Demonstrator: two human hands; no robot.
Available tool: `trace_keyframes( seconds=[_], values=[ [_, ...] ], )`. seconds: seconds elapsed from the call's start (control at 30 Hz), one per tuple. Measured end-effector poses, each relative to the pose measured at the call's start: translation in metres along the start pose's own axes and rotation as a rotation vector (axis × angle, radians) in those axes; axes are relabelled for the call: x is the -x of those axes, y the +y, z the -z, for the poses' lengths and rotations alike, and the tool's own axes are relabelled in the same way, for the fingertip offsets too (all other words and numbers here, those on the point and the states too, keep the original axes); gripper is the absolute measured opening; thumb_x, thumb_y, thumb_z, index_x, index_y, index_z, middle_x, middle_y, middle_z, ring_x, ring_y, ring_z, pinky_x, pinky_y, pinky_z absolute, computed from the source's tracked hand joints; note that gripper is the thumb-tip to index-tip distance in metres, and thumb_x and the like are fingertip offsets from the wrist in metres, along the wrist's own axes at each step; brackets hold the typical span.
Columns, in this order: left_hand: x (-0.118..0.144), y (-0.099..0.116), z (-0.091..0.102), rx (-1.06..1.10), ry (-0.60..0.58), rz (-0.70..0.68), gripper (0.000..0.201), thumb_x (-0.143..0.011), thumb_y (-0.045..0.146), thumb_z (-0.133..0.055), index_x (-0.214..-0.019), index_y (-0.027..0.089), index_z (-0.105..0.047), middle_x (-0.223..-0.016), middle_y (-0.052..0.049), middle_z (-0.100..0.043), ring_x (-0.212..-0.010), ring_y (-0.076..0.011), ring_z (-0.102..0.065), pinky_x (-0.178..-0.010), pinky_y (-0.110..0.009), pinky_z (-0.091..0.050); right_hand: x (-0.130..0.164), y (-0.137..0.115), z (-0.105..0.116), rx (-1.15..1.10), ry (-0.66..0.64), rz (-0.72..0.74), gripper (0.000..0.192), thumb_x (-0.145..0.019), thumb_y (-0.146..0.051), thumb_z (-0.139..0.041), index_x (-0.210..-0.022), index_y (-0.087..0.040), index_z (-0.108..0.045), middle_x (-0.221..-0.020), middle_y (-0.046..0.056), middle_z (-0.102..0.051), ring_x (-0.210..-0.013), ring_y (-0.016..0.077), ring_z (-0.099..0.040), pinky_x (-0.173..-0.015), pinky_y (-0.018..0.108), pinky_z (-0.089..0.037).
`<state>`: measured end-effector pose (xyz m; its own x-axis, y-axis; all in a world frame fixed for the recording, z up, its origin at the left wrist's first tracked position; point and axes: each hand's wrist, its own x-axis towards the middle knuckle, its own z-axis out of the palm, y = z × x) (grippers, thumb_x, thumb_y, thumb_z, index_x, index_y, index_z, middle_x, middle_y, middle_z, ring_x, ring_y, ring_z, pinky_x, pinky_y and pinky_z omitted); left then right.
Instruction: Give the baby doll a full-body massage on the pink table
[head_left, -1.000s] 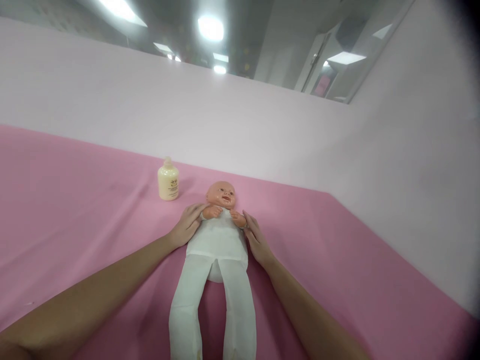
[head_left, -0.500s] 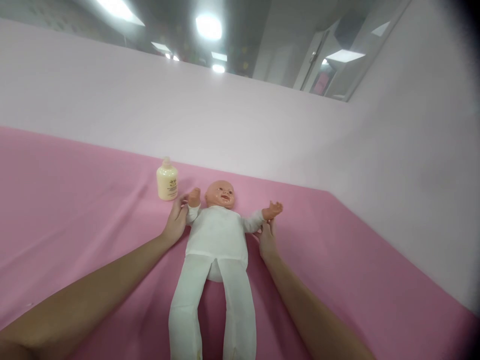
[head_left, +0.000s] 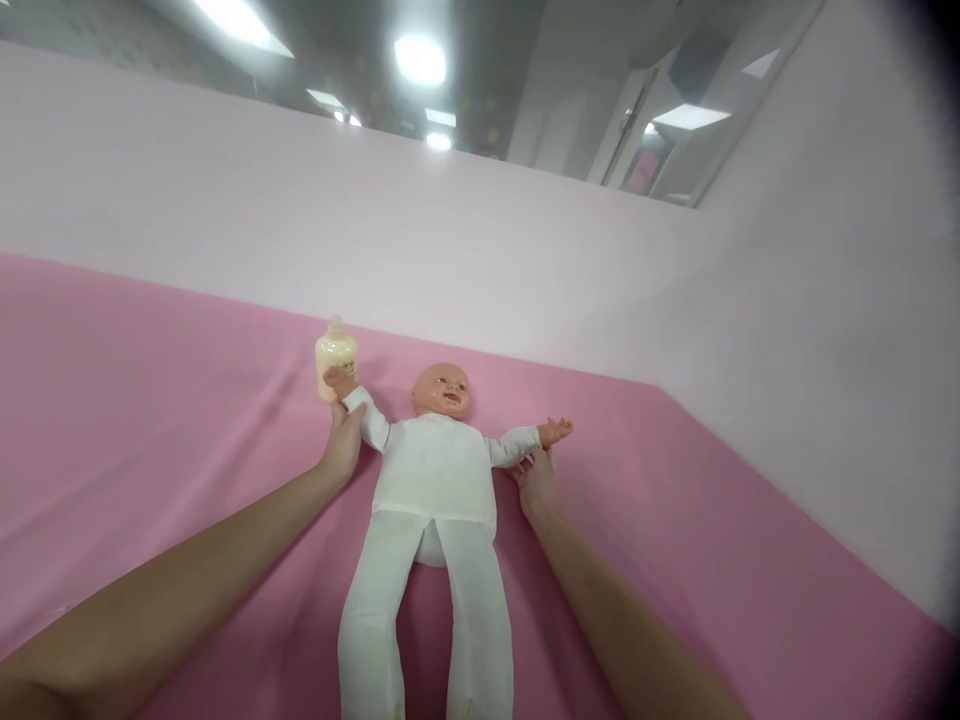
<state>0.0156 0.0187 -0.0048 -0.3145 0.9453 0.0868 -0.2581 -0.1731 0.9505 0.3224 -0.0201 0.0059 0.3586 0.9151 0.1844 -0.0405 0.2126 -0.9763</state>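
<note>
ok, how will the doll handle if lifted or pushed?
The doll likely flops at its arms and legs: they look like stuffed cloth. Its smooth head looks shiny, so maybe slippery. Probably won't roll: lies on its back, arms spread.

I have the doll [head_left: 433, 470] on its back, low in the middle of the frame. It is white-bodied with a bald, skin-toned head [head_left: 441, 390] tipped slightly rightward. One arm [head_left: 367, 418] slants to the upper left, the other [head_left: 517, 446] stretches right. The parted legs [head_left: 480, 620] run off the bottom edge.
</note>
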Motion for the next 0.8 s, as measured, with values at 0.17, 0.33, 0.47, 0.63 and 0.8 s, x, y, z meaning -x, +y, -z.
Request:
trace_keyframes(
  seconds=[0.17,0.33,0.47,0.63,0.8],
  values=[
    [0.009,0.009,-0.004,-0.110,-0.114,-0.152,0.059,-0.086,0.032,-0.056,-0.140,0.035,-0.033,-0.141,-0.005,-0.047,-0.132,-0.0216,-0.045,-0.111,-0.041,-0.040,0.013,-0.020,-0.007,-0.019,0.001,-0.053,0.074,-0.085,-0.048,-0.056,-0.152,-0.042,-0.022,-0.156,0.000,-0.034,-0.136,0.0275,-0.045,-0.093,0.044,-0.056],
    [0.018,0.012,-0.007,-0.271,-0.264,-0.365,0.065,-0.091,0.031,-0.050,-0.150,0.028,-0.025,-0.153,-0.009,-0.035,-0.143,-0.0231,-0.032,-0.121,-0.043,-0.024,0.024,-0.027,-0.011,0.154,-0.212,0.145,0.064,-0.092,-0.047,-0.050,-0.152,-0.038,-0.028,-0.154,0.002,-0.038,-0.139,0.0236,-0.040,-0.111,0.046,-0.042],
    [0.021,0.006,-0.008,-0.486,-0.379,-0.571,0.069,-0.089,0.020,-0.045,-0.154,0.025,-0.022,-0.153,-0.011,-0.036,-0.144,-0.0251,-0.031,-0.122,-0.048,-0.021,0.026,-0.021,-0.011,0.411,-0.379,0.285,0.052,-0.095,-0.041,-0.046,-0.147,-0.036,-0.041,-0.151,0.002,-0.041,-0.142,0.0230,-0.036,-0.120,0.050,-0.029],
    [0.028,0.011,-0.012,-0.684,-0.585,-0.817,0.066,-0.083,0.009,-0.039,-0.146,0.027,-0.042,-0.149,-0.008,-0.044,-0.140,-0.0260,-0.038,-0.119,-0.048,-0.027,0.023,-0.011,-0.011,0.620,-0.465,0.381,0.051,-0.094,-0.025,-0.040,-0.143,-0.034,-0.049,-0.151,0.003,-0.040,-0.143,0.0230,-0.033,-0.122,0.049,-0.025],
    [0.039,0.027,-0.022,-0.752,-0.691,-0.959,0.062,-0.090,0.028,-0.051,-0.151,0.026,-0.035,-0.148,-0.011,-0.046,-0.137,-0.0279,-0.041,-0.116,-0.049,-0.030,0.019,-0.008,-0.011,0.776,-0.492,0.474,0.059,-0.090,-0.015,-0.036,-0.145,-0.033,-0.047,-0.152,0.005,-0.038,-0.144,0.0245,-0.030,-0.121,0.052,-0.027]
  ],
)
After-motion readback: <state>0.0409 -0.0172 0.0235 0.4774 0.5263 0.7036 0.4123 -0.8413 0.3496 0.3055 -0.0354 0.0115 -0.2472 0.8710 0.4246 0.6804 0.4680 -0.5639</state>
